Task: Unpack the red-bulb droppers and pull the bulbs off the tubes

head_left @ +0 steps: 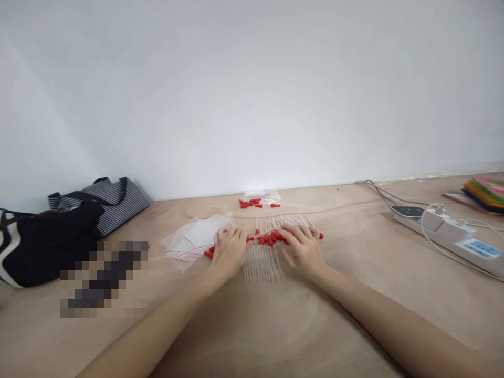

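My left hand (232, 249) is closed, its fingers at a small red rubber bulb (250, 239). From that bulb a thin clear tube (263, 234) slants up to my right hand (303, 249), whose curled fingers are closed on its far end. Several red bulbs (271, 239) lie in a heap between the hands, some partly under my right fingers. Rows of clear thin tubes (263, 265) are spread below and behind the heap. More red bulbs (208, 254) show beside my left hand, next to clear plastic zip bags (192, 239).
Toward the wall lie a small group of red bulbs (250, 203) with tubes and a clear bag (260, 193). On the left are a striped bag (122, 202), a black bag (59, 241) and a blurred-out dark item (106, 281). A corded power strip (480, 249) and coloured packets (486, 191) are at right.
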A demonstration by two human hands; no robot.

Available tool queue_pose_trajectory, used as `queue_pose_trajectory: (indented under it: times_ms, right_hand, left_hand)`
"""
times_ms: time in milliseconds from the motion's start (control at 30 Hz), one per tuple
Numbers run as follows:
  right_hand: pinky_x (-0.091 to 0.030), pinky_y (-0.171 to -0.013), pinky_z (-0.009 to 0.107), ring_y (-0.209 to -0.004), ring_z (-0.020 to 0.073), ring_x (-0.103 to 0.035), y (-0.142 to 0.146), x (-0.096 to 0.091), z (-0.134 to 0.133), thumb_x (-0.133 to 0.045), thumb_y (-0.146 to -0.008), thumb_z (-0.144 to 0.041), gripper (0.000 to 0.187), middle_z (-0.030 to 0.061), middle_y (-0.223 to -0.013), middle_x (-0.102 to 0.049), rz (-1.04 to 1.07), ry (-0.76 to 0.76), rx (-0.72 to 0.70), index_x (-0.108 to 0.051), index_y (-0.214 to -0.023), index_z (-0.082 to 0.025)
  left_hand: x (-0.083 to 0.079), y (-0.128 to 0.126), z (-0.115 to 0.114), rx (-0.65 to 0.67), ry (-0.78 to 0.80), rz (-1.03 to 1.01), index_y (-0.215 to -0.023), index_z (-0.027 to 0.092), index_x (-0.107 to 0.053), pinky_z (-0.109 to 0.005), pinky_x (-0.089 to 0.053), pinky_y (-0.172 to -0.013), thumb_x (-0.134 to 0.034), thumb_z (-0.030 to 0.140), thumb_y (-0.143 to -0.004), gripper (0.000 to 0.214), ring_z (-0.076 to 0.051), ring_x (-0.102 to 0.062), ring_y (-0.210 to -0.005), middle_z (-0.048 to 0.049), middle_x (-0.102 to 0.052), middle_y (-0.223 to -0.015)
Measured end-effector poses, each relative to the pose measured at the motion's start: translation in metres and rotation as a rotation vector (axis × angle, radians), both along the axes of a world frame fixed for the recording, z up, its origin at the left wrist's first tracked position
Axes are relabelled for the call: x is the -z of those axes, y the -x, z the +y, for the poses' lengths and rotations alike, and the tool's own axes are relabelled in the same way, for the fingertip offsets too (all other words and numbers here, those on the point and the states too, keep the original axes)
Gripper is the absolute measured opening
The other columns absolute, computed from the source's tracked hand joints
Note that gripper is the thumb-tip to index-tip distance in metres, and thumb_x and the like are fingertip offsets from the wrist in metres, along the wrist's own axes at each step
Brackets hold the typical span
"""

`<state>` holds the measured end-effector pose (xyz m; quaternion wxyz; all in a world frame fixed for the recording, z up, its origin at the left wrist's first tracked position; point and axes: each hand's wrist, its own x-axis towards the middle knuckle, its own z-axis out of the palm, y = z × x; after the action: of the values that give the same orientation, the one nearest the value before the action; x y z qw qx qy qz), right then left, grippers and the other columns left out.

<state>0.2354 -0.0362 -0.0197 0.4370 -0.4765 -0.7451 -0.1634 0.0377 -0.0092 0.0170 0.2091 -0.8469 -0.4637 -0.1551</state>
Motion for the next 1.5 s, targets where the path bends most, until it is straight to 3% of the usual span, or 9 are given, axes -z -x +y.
queue_pose_trajectory:
  times_ms: [133, 267, 433, 533, 600, 800, 1033, 1200, 1500]
  right_hand:
    - [-0.011, -0.097, 0.039, -0.107, 0.0158, -0.047, 0.007, 0.004, 0.001, -0.047, -0.085, -0.025, 0.030, -0.0008, -0.112, -0.059, -0.289, -0.168, -0.162, -0.051, -0.114, -0.028]
    - [-0.002, -0.099, 0.039, -0.112, 0.0143, -0.044, 0.010, 0.010, 0.001, -0.039, -0.089, -0.022, 0.028, -0.0021, -0.103, -0.064, -0.370, -0.077, -0.203, -0.050, -0.114, -0.029]
    - [-0.005, -0.099, 0.040, -0.117, 0.0147, -0.042, 0.011, 0.012, -0.005, -0.034, -0.090, -0.018, 0.033, -0.0027, -0.098, -0.066, -0.383, 0.177, -0.196, -0.049, -0.115, -0.034]
    - [-0.007, -0.098, 0.039, -0.116, 0.0147, -0.043, 0.011, 0.012, -0.006, -0.036, -0.088, -0.014, 0.035, -0.0024, -0.098, -0.066, -0.356, 0.172, -0.221, -0.051, -0.113, -0.033]
    - [-0.006, -0.098, 0.038, -0.117, 0.0144, -0.042, 0.011, 0.013, -0.006, -0.036, -0.088, -0.013, 0.034, -0.0017, -0.095, -0.067, -0.362, 0.157, -0.227, -0.052, -0.111, -0.032]
    - [0.001, -0.097, 0.038, -0.115, 0.0145, -0.042, 0.011, 0.008, -0.007, -0.031, -0.088, -0.015, 0.031, -0.0006, -0.078, -0.067, -0.364, 0.156, -0.204, -0.058, -0.095, -0.027]
    - [-0.011, -0.093, 0.039, -0.100, 0.0159, -0.048, 0.010, -0.009, -0.010, -0.035, -0.088, -0.026, 0.028, 0.0002, -0.078, -0.067, -0.280, 0.239, -0.218, -0.061, -0.077, -0.025]
    - [-0.015, -0.091, 0.039, -0.099, 0.0163, -0.048, 0.006, -0.018, -0.010, -0.039, -0.087, -0.029, 0.025, -0.0007, -0.064, -0.064, -0.271, 0.295, -0.311, -0.061, -0.075, -0.024]
    - [-0.015, -0.093, 0.040, -0.100, 0.0162, -0.048, 0.002, -0.024, -0.010, -0.032, -0.089, -0.026, 0.031, 0.0009, -0.067, -0.063, -0.330, 0.360, -0.340, -0.060, -0.075, -0.023]
  left_hand:
    - [0.023, 0.014, -0.012, 0.205, -0.299, 0.043, -0.073, 0.017, -0.053, -0.035, -0.027, -0.078, -0.043, 0.023, -0.086, 0.018, -0.017, -0.054, -0.078, -0.0020, -0.063, -0.072]
    - [0.034, 0.014, -0.016, 0.302, -0.407, 0.006, -0.071, 0.018, -0.053, -0.032, -0.026, -0.080, -0.043, 0.019, -0.086, 0.018, -0.014, -0.056, -0.077, 0.0008, -0.065, -0.074]
    - [0.034, 0.010, -0.019, 0.295, -0.389, -0.112, -0.080, 0.021, -0.059, -0.036, -0.024, -0.087, -0.045, 0.023, -0.086, 0.015, -0.015, -0.058, -0.083, 0.0007, -0.068, -0.080]
    - [0.033, 0.009, -0.020, 0.293, -0.373, -0.174, -0.091, 0.022, -0.060, -0.041, -0.021, -0.091, -0.045, 0.024, -0.086, 0.016, -0.018, -0.057, -0.093, -0.0021, -0.067, -0.096]
    - [0.033, 0.009, -0.020, 0.310, -0.353, -0.190, -0.087, 0.024, -0.061, -0.043, -0.020, -0.093, -0.044, 0.021, -0.086, 0.017, -0.019, -0.056, -0.097, -0.0016, -0.066, -0.102]
    - [0.030, 0.007, -0.023, 0.382, -0.321, -0.217, -0.079, 0.026, -0.063, -0.048, -0.016, -0.099, -0.045, 0.010, -0.082, 0.025, -0.018, -0.057, -0.099, 0.0040, -0.070, -0.089]
    - [0.013, 0.010, -0.028, 0.399, -0.374, -0.117, -0.081, 0.031, -0.062, -0.048, 0.002, -0.105, -0.042, 0.013, -0.083, 0.026, -0.017, -0.059, -0.096, 0.0090, -0.069, -0.091]
    - [0.012, 0.013, -0.027, 0.466, -0.462, -0.130, -0.083, 0.029, -0.061, -0.048, -0.003, -0.105, -0.043, 0.008, -0.081, 0.028, -0.016, -0.060, -0.095, 0.0091, -0.069, -0.090]
    - [0.015, 0.020, -0.024, 0.415, -0.385, -0.105, -0.090, 0.036, -0.060, -0.046, 0.001, -0.103, -0.038, 0.008, -0.082, 0.036, -0.014, -0.059, -0.096, 0.0110, -0.068, -0.093]
